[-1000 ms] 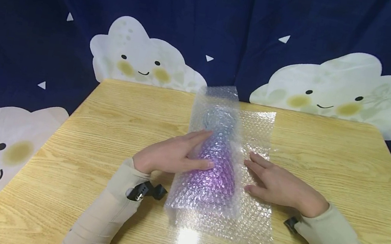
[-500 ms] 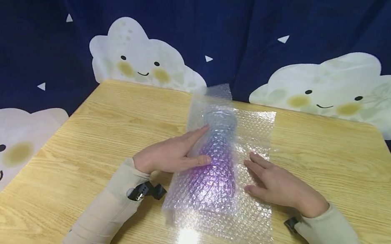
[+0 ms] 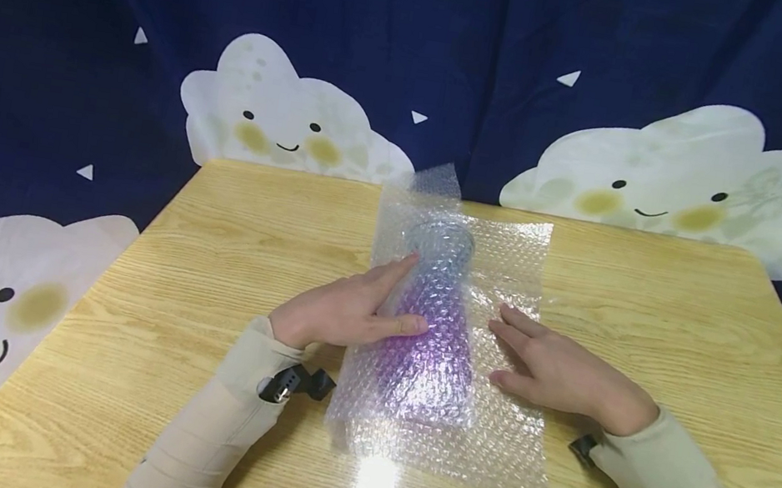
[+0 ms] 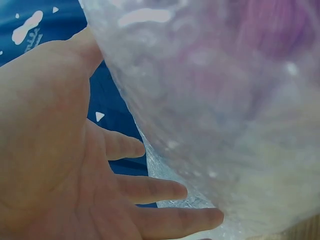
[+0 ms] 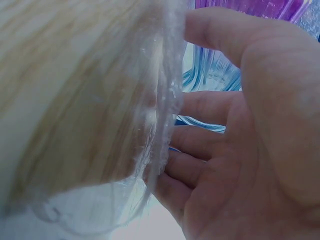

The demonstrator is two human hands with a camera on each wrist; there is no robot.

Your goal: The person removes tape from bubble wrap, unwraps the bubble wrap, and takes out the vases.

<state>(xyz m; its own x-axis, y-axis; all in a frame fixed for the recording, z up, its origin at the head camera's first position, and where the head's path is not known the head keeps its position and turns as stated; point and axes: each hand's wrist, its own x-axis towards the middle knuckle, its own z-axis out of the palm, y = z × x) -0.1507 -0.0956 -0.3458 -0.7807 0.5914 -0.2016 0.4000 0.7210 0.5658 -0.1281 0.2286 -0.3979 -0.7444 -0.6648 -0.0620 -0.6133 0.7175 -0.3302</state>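
A flared, ribbed glass vase [image 3: 436, 318], purple shading to blue, lies under a layer of clear bubble wrap [image 3: 496, 454] in the head view. My left hand [image 3: 343, 309] rests on the wrap along the vase's left side, its thumb across the front. Straight fingers meet the wrap's surface in the left wrist view. To the right of the vase, my right hand [image 3: 562, 371] touches the flat part of the wrap with its fingers extended. In the right wrist view, the wrap's edge crosses my fingertips, and ribbed glass shows behind the hand [image 5: 250, 165].
The wrap lies on a wooden table [image 3: 226, 228], with a raised corner of it standing up at the far edge. Behind the table hangs a dark blue curtain [image 3: 467, 36] printed with clouds. Each wrist carries a small black camera mount.
The upper layer of bubble wrap has shifted left, its raised far corner most of all. My left thumb and index finger have moved slightly; my right hand stays put.
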